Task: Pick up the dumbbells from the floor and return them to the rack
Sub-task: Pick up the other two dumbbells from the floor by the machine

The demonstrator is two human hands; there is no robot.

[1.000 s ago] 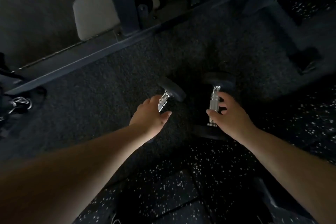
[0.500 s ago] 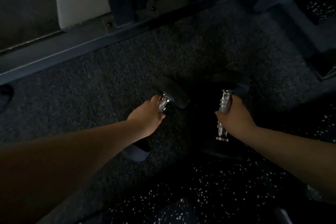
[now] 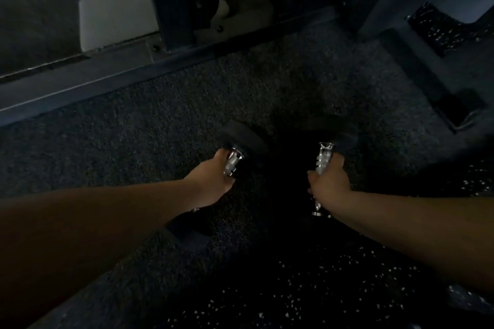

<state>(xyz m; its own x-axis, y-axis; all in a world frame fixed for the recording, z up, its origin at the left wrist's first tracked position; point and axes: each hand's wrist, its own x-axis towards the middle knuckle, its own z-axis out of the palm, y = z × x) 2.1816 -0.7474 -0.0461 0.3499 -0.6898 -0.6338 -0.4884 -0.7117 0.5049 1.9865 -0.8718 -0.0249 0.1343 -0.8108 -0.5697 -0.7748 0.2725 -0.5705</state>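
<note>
left hand [image 3: 211, 181]: my fingers clenched round left dumbbell [image 3: 235, 160] handle
right hand [image 3: 330, 185]: clenched round right dumbbell [image 3: 323, 160] handle
floor [image 3: 133, 141]: dark carpet

A: One view only, worn on the head, tipped forward and steeply down.

B: Close in, too: both forearms run up from the bottom corners to the left hand [image 3: 211, 181] and right hand [image 3: 330, 184] mid-frame.

A: Carpet [image 3: 133, 147] fills it; a machine frame [image 3: 171, 0] crosses the far edge.

B: No second view to share anything.
</note>
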